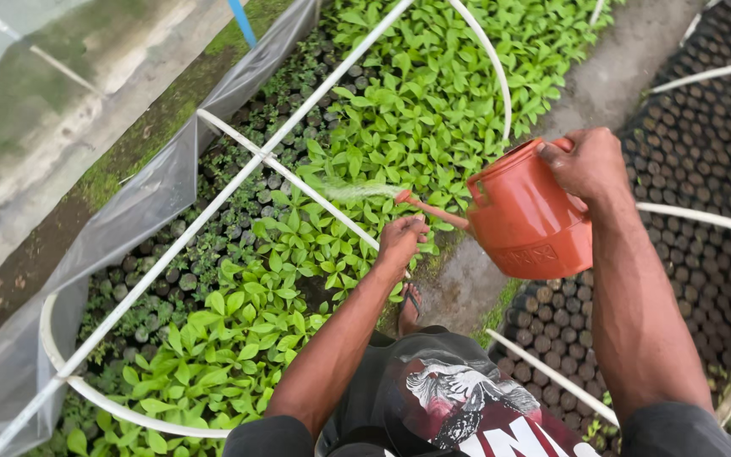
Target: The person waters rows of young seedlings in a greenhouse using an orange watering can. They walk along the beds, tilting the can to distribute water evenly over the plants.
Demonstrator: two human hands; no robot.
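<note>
My right hand (pixel 590 162) grips the handle of an orange watering can (pixel 528 216), tilted to the left. Its thin spout (pixel 433 211) sprays water (pixel 357 191) over a bed of green seedlings (pixel 399 110). My left hand (pixel 401 239) reaches under the spout, fingers curled by a white pipe (pixel 323 199) of the bed frame. It holds nothing that I can see. My dark printed shirt fills the bottom of the view.
White hoop pipes (pixel 492 59) arch over the seedling bed. Clear plastic sheet (pixel 129 211) hangs along its left side. A muddy path (pixel 628 51) runs between this bed and a bed of dark soil-filled pots (pixel 704 152) on the right. My sandalled foot (pixel 410 306) stands on the path.
</note>
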